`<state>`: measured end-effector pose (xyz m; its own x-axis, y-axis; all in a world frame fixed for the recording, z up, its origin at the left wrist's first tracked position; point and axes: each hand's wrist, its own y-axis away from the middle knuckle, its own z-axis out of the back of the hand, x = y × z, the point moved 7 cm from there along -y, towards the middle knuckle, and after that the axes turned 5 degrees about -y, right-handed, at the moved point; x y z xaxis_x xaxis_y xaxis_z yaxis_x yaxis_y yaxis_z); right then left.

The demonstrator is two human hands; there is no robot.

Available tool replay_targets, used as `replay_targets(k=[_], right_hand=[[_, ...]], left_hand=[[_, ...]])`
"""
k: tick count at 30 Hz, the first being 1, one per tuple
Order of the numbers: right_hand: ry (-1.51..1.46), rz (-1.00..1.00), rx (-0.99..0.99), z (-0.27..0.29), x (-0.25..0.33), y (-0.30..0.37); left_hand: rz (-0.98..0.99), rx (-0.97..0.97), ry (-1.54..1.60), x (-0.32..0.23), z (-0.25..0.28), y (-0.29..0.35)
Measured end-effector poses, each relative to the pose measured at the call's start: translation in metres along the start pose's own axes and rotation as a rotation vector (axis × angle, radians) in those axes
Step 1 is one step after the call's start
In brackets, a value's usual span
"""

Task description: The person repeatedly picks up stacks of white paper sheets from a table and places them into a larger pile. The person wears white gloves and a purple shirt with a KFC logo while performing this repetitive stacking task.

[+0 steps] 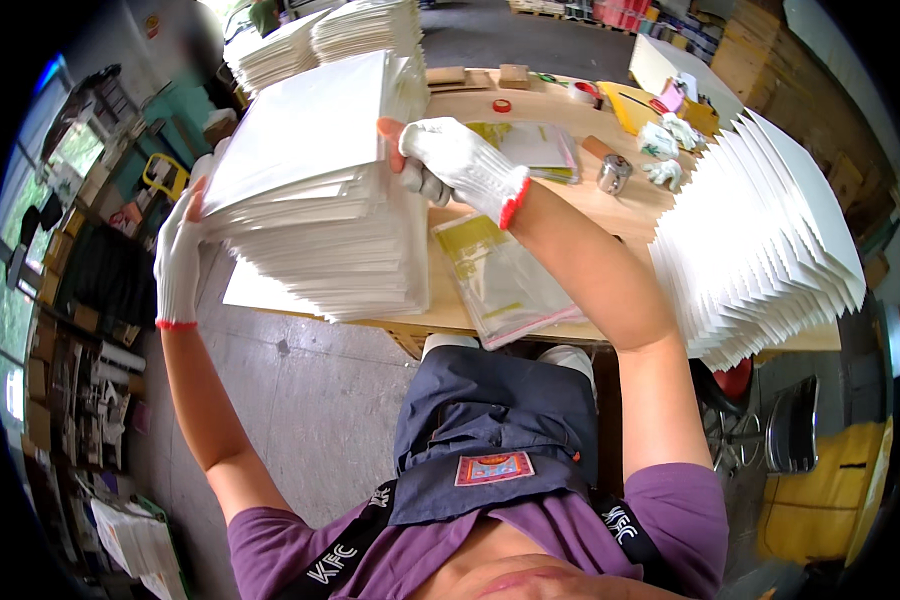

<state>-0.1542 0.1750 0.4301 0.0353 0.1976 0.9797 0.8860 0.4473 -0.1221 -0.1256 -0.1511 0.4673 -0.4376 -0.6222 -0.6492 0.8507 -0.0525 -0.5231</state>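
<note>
- The left hand (178, 262), in a white knit glove, is pressing flat against the left side of a thick stack of white sheets (315, 215); its grip is closed on the stack's edge.
- The right hand (457, 160), gloved likewise, is clamping the stack's right edge, thumb on top.
- The stack is being held tilted above the near left part of the wooden desk (610, 215).
- A clear plastic bag (500, 275) is lying on the desk just right of the stack.
- A fanned pile of white sheets (760, 240) is sitting at the desk's right end.
- A small metal can (613, 173) is standing behind the bag.
</note>
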Motion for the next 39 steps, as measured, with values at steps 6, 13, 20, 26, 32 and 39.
replay_targets(k=[6,13,20,26,32,39], right_hand=[[0.338,0.387,-0.192,0.064,0.039,0.133],[1.871,0.744,-1.127,0.122,0.154,0.35],[2.078,0.058,-0.893,0.204,0.181,0.399],[2.332,0.469,-0.952,0.215,0.192,0.418],[2.232,0.697,-1.068,0.144,0.177,0.451],[0.103,0.244,-1.237,0.25,0.112,0.527]], left_hand=[[0.151,-0.493,0.129,0.03,-0.039,0.05],[0.61,-0.469,0.408,0.237,-0.179,0.256],[0.064,0.224,0.246,0.079,-0.362,0.262],[-0.338,0.434,-0.284,0.006,-0.454,0.198],[-0.503,0.582,-0.454,0.038,-0.506,0.18],[-0.375,0.766,-0.462,0.016,-0.483,0.165]])
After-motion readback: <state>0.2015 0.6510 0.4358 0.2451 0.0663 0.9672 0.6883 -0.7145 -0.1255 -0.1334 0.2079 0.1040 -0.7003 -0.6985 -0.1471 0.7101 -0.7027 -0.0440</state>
